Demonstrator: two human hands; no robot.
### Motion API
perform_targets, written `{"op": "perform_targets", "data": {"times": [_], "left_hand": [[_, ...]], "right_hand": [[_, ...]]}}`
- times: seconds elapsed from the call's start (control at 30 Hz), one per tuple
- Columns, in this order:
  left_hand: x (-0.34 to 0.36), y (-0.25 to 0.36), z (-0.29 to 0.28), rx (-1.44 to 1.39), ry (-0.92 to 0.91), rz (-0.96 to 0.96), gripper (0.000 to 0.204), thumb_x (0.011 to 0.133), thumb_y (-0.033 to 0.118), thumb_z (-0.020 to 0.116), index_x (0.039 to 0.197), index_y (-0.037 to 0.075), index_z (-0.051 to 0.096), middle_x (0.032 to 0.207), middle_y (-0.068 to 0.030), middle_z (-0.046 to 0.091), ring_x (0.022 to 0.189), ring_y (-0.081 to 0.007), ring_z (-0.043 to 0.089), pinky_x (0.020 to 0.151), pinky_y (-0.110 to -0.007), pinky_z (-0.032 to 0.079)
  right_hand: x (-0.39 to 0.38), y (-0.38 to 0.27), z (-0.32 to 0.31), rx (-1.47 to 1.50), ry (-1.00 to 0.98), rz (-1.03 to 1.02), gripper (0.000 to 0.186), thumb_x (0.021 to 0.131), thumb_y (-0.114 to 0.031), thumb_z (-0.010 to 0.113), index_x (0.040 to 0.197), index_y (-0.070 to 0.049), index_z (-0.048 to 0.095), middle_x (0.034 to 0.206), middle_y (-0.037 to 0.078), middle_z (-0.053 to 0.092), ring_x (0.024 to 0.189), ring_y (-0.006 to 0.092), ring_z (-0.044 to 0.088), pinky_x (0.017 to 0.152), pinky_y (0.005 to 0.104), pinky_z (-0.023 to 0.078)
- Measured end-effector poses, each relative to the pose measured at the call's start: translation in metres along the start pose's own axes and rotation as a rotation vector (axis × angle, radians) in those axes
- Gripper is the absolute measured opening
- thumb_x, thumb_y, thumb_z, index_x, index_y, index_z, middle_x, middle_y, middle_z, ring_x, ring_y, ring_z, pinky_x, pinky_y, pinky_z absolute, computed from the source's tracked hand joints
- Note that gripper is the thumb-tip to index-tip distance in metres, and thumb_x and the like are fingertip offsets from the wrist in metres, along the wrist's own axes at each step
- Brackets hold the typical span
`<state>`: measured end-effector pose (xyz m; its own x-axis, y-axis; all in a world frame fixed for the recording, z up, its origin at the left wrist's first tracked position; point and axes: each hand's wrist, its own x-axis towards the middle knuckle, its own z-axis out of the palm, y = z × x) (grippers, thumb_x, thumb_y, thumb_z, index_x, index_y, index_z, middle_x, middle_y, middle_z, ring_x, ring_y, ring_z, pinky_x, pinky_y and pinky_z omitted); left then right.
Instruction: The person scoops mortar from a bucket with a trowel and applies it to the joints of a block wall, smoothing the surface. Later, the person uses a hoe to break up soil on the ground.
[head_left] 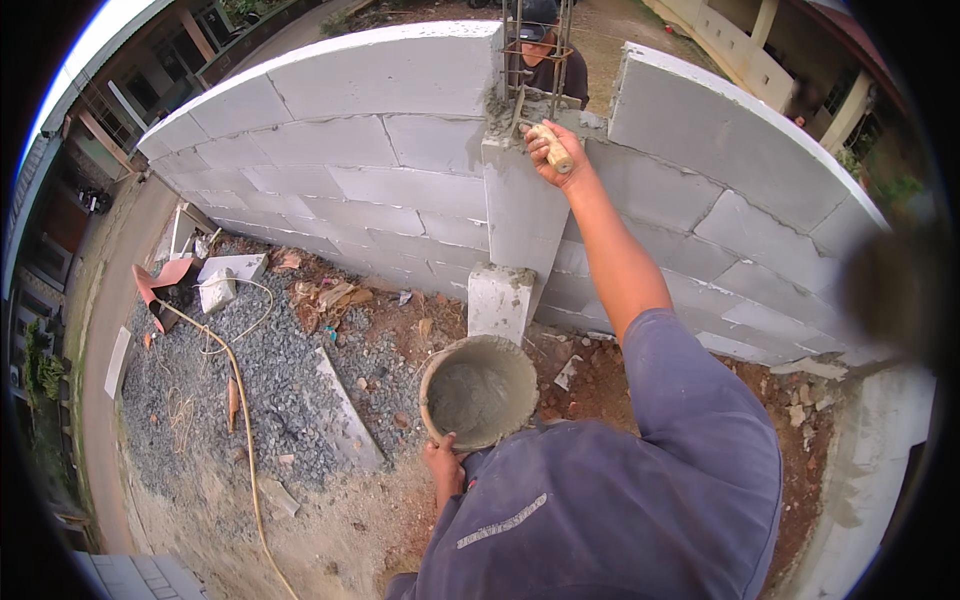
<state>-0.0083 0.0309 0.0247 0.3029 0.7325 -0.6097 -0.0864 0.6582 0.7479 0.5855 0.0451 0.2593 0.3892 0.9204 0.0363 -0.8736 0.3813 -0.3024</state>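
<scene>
My right arm reaches up to the gap in the wall, and my right hand point(562, 176) is closed around the wooden handle of a trowel point(551, 147). The trowel's metal end is against wet mortar point(502, 112) at the top of a grey concrete column point(522, 215), beside upright steel rebar point(513, 60). Low in front of my body, my left hand point(443, 462) grips the rim of a round bucket point(527, 385). Grey mortar point(465, 400) lies inside the bucket, which tilts so its inside shows.
The light block wall point(300, 165) runs to both sides of the column. Behind the rebar a person in a dark cap point(537, 12) stands close. Gravel point(270, 400), a long plank point(347, 415), a hose point(237, 385) and a reddish sheet point(165, 285) lie at left. Rubble point(803, 405) lies at right.
</scene>
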Motion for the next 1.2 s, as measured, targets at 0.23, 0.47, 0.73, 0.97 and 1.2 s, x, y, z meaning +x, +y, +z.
{"op": "perform_targets", "data": {"times": [0.23,0.47,0.73,0.97,1.2], "left_hand": [[0.002,0.002,-0.004,0.054,0.004,-0.029,0.018,0.086,0.001,0.063,0.1,0.002,0.052,0.095,-0.0125,0.063,0.076,-0.0265,0.07,0.06,-0.039,0.064],[-0.003,0.006,-0.003,0.088,0.046,-0.03,0.018,0.085,0.002,0.064,0.098,0.002,0.051,0.093,-0.012,0.062,0.075,-0.0255,0.069,0.06,-0.038,0.063],[0.003,0.002,-0.007,0.072,0.017,-0.03,0.024,0.086,0.002,0.064,0.106,-0.002,0.052,0.096,-0.0137,0.063,0.081,-0.0285,0.07,0.065,-0.041,0.065],[0.003,0.002,-0.006,0.051,-0.013,-0.019,0.025,0.086,0.002,0.064,0.109,-0.003,0.053,0.1,-0.016,0.064,0.082,-0.0298,0.071,0.065,-0.042,0.065],[-0.002,-0.006,-0.012,0.051,0.046,0.01,0.024,0.086,0.003,0.065,0.106,-0.001,0.053,0.1,-0.016,0.065,0.078,-0.0288,0.071,0.062,-0.041,0.065]], "right_hand": [[0.013,0.012,-0.005,0.014,-0.038,-0.04,0.038,0.104,-0.031,0.046,0.116,0.005,0.047,0.088,0.009,0.059,0.063,0.0133,0.059,0.051,0.0243,0.055],[0.017,0.018,0.005,0.021,0.062,-0.053,0.037,0.104,-0.032,0.046,0.114,0.003,0.05,0.088,0.009,0.06,0.064,0.013,0.059,0.052,0.0247,0.055],[-0.04,0.094,0.036,-0.26,0.108,0.003,0.039,0.102,-0.038,0.05,0.113,-0.001,0.053,0.082,0.007,0.059,0.056,0.0117,0.057,0.045,0.0238,0.052],[0.01,0.061,0.051,-0.42,0.175,0.146,0.031,0.101,-0.035,0.053,0.103,-0.004,0.052,0.079,0.004,0.058,0.054,0.008,0.057,0.043,0.0212,0.053],[-0.033,0.045,0.032,-0.403,0.211,0.019,0.03,0.101,-0.035,0.052,0.104,-0.005,0.052,0.077,0.004,0.059,0.055,0.0086,0.058,0.043,0.0216,0.052]]}}
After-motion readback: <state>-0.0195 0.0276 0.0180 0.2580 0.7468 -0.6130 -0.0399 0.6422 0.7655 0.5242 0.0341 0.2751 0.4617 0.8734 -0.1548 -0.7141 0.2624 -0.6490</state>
